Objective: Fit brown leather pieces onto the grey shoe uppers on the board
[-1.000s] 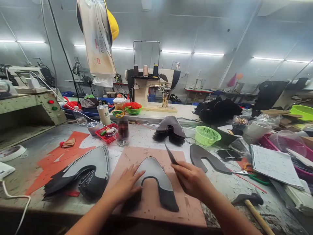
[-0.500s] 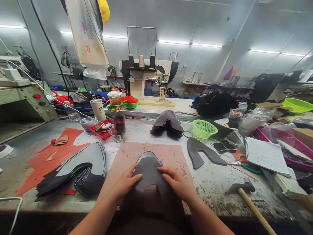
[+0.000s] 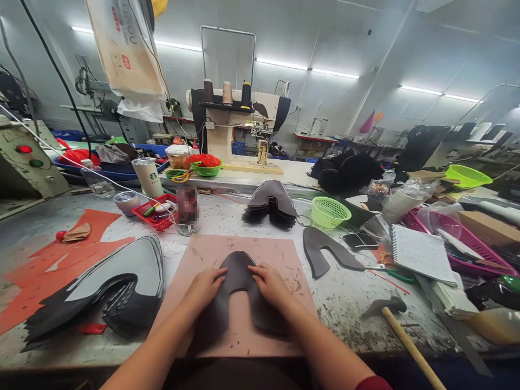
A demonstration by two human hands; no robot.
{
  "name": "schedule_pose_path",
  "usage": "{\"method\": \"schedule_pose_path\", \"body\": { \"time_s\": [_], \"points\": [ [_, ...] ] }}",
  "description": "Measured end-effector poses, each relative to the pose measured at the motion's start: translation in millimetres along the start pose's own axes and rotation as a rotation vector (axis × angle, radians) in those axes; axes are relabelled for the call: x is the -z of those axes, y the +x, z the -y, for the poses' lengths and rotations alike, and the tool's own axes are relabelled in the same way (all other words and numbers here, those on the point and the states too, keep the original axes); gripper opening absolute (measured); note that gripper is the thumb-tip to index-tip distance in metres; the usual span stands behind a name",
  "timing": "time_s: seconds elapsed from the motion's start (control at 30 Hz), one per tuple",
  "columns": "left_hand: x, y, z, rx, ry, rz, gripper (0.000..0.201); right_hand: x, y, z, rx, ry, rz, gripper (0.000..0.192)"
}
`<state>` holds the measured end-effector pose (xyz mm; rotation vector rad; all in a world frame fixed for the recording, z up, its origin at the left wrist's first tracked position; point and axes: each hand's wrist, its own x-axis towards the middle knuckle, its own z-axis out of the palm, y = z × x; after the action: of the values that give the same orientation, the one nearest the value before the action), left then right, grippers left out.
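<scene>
A dark grey, U-shaped shoe upper piece [image 3: 239, 272] lies on a pinkish board [image 3: 280, 252], its rounded end pointing away from me. My left hand [image 3: 206, 288] grips the left edge near the curve, thumb on top. On the opposite edge, my right hand [image 3: 266, 281] holds the same piece with thumb and fingers close together. The undersides of the fingers are hidden. Left of the board rests a stack of light grey and black upper pieces [image 3: 140, 262]. A single grey upper piece [image 3: 319, 257] lies to the right, and another grey stack [image 3: 271, 197] sits behind the board.
A hammer [image 3: 406, 336] lies at the front right, near a spiral notebook [image 3: 422, 257]. Behind are a green basket [image 3: 330, 211], a sewing machine [image 3: 239, 130] and a red tray [image 3: 150, 215]. A cup [image 3: 148, 176] and orange sheets [image 3: 85, 249] occupy the left.
The grey piece has come down flat, level with the board, and the pale rim behind its curve no longer shows. Both hands have moved with it. The whole view has shifted slightly.
</scene>
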<state>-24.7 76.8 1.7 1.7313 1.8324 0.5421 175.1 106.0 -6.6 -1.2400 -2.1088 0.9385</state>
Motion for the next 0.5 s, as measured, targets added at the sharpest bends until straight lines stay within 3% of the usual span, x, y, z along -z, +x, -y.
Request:
{"method": "schedule_pose_path", "body": {
  "time_s": [0.5],
  "points": [
    [-4.9, -1.4, 1.6, -0.061, 0.143, 0.025, 0.035, -1.0, -2.3, -6.0, -0.033, -0.009, 0.005, 0.036]
  ]
}}
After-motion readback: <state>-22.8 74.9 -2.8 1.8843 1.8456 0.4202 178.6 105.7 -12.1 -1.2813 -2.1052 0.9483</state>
